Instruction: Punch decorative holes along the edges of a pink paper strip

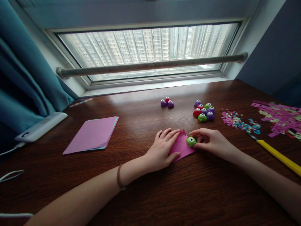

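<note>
No legible text, label, brand or number on any surface in view.

Dark wooden table (145,194) beneath bright window (148,50)

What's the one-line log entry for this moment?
left hand flat on pink paper | right hand grip on green punch at paper edge | spare punches behind | table

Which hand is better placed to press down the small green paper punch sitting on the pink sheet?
Right. The right hand already grips the small green paper punch at the edge of the pink paper sheet, while the left hand lies flat, pinning that sheet.
</note>
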A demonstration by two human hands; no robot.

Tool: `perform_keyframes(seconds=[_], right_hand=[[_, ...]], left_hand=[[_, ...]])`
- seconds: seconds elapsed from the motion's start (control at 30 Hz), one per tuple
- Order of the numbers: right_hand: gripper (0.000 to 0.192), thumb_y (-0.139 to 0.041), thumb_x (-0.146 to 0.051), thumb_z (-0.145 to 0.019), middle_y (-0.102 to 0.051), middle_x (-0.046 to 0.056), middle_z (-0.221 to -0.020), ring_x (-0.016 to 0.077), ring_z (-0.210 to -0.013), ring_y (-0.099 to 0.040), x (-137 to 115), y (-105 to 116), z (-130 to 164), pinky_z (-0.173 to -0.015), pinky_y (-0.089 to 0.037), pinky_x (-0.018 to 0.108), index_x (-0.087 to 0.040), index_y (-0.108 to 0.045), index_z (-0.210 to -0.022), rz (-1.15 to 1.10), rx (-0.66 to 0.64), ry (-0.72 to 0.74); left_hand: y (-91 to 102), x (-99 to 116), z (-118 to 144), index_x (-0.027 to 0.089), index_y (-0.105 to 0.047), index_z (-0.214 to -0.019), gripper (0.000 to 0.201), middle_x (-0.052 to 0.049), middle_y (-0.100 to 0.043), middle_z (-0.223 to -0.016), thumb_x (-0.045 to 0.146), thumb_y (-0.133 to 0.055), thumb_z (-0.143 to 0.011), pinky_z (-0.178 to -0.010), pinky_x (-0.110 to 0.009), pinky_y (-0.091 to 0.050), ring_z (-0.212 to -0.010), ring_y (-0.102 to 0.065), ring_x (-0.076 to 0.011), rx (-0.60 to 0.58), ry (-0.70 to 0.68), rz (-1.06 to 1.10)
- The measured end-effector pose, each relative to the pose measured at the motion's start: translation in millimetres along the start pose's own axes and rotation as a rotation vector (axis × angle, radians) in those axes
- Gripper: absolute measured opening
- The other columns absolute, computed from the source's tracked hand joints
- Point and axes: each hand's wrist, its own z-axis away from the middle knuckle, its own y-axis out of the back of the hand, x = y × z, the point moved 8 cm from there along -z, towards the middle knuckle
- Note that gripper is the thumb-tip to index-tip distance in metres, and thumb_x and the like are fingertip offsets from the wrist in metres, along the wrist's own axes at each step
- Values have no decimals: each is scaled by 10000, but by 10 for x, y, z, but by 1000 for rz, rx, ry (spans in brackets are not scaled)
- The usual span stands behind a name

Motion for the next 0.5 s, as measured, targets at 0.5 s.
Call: perform_keyframes(seconds=[0.5], right_hand=[[175, -693, -288, -723, -622, 0, -768, 144, -673, -555, -28, 33, 8, -608, -430, 246, -196, -684, -872, 39, 8, 37]], left_hand=[[-18, -21, -3, 223, -190, -1399, 676, -34, -257, -1451, 397, -517, -833, -1066, -547, -154, -1328, -167, -279, -5, -1, -30]])
